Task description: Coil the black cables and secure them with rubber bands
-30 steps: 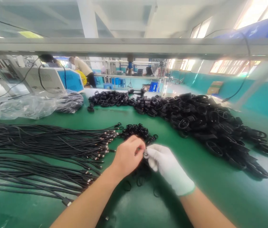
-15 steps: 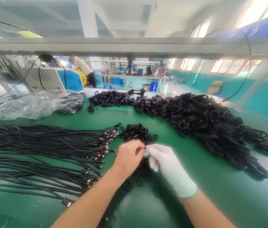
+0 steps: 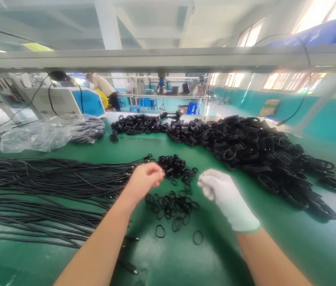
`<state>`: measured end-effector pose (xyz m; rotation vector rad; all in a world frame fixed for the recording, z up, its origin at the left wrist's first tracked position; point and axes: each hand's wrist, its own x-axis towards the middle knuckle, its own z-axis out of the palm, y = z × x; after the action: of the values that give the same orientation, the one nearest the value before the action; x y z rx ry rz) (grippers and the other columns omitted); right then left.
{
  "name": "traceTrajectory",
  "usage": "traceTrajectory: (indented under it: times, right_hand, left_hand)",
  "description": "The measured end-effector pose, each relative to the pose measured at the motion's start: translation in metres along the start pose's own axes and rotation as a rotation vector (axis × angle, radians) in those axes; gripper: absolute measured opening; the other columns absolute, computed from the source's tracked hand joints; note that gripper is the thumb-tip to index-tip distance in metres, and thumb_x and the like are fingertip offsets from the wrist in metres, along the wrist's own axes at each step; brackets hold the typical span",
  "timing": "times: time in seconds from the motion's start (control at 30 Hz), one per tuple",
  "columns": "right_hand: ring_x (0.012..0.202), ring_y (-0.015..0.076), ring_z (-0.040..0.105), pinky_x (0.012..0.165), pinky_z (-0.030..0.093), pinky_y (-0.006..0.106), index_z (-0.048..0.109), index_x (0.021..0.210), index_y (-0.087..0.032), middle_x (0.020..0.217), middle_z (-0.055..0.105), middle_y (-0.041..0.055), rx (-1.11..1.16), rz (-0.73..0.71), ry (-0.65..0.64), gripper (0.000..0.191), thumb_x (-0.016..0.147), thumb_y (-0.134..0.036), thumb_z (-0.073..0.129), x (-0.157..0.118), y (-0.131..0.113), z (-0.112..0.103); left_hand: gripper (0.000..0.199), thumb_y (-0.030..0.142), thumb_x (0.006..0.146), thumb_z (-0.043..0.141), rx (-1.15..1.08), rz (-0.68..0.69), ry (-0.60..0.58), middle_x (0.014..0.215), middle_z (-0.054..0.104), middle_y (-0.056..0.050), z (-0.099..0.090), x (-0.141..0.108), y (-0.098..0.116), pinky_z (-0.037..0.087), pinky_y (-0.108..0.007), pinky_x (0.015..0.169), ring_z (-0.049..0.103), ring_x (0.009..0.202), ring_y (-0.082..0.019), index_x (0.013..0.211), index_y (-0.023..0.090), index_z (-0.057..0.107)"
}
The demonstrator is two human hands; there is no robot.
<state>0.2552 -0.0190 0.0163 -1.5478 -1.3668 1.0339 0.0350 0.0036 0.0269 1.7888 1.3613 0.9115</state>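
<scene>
My bare left hand (image 3: 144, 178) is pinched closed above the ends of the black cables (image 3: 66, 176), at the left edge of a heap of small black rings (image 3: 172, 165). Whatever its fingertips hold, if anything, is too small to make out. Apart from it, to the right, my right hand (image 3: 223, 194) wears a white glove. Its thumb and forefinger press together, and I cannot make out anything between them. Loose thin black bands (image 3: 175, 204) lie scattered on the green tabletop (image 3: 168, 262) between and below the hands.
A long pile of larger black rings or coils (image 3: 260, 151) runs across the back and right side. Clear plastic bags (image 3: 39, 135) lie at the back left, before a white and blue machine (image 3: 75, 101). A metal beam (image 3: 168, 59) crosses above. A person (image 3: 105, 89) bends over behind.
My hands were together over the bands and have drawn apart, left hand to the left and up, right hand to the right. The loose bands beneath are now uncovered.
</scene>
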Motion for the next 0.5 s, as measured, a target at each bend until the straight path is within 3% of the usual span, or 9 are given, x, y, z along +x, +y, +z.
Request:
traceTrajectory:
  times: [0.07, 0.13, 0.23, 0.33, 0.5]
  right_hand:
    - [0.04, 0.0097, 0.041, 0.043, 0.033, 0.022, 0.054, 0.071, -0.017, 0.045, 0.049, -0.0027, -0.1, 0.007, -0.011, 0.018, 0.072, -0.032, 0.045, 0.002, 0.0, -0.006]
    - [0.041, 0.0099, 0.041, 0.044, 0.032, 0.022, 0.056, 0.07, -0.017, 0.045, 0.049, -0.0028, -0.22, 0.008, -0.036, 0.015, 0.071, -0.028, 0.046, 0.002, 0.002, -0.008]
    - [0.045, 0.0103, 0.044, 0.046, 0.031, 0.023, 0.058, 0.061, -0.017, 0.05, 0.052, -0.0014, -0.395, -0.008, -0.134, 0.011, 0.068, -0.024, 0.051, 0.001, 0.007, -0.009]
    - [0.049, 0.0115, 0.045, 0.048, 0.03, 0.024, 0.056, 0.055, -0.017, 0.055, 0.056, 0.0009, -0.543, -0.01, -0.193, 0.015, 0.068, -0.025, 0.056, 0.001, 0.014, -0.01]
    - [0.054, 0.0132, 0.042, 0.051, 0.027, 0.025, 0.049, 0.056, -0.018, 0.06, 0.053, 0.0025, -0.706, -0.025, -0.041, 0.023, 0.078, -0.027, 0.047, 0.005, 0.016, -0.007]
  left_hand:
    - [0.017, 0.03, 0.075, 0.051, 0.174, 0.012, -0.182, 0.066, 0.064, 0.001, -0.003, -0.001, -0.004, 0.043, -0.02, 0.055, 0.058, 0.058, -0.012, 0.072, 0.018, 0.062]
    - [0.017, 0.03, 0.072, 0.055, 0.283, 0.025, -0.254, 0.062, 0.064, 0.001, 0.0, -0.002, -0.007, 0.04, -0.021, 0.053, 0.056, 0.057, -0.013, 0.064, 0.019, 0.064]
    - [0.021, 0.032, 0.071, 0.057, 0.421, 0.02, -0.216, 0.056, 0.061, 0.001, 0.009, 0.001, -0.01, 0.036, -0.023, 0.053, 0.053, 0.054, -0.015, 0.055, 0.02, 0.063]
    - [0.014, 0.029, 0.07, 0.058, 0.536, 0.02, -0.146, 0.065, 0.065, -0.001, 0.021, 0.016, -0.008, 0.037, -0.026, 0.058, 0.056, 0.061, -0.017, 0.06, 0.023, 0.065]
    - [0.015, 0.019, 0.072, 0.053, 0.612, 0.058, -0.072, 0.083, 0.068, -0.003, 0.055, 0.045, 0.0, 0.041, -0.029, 0.071, 0.06, 0.08, -0.02, 0.071, 0.024, 0.067]
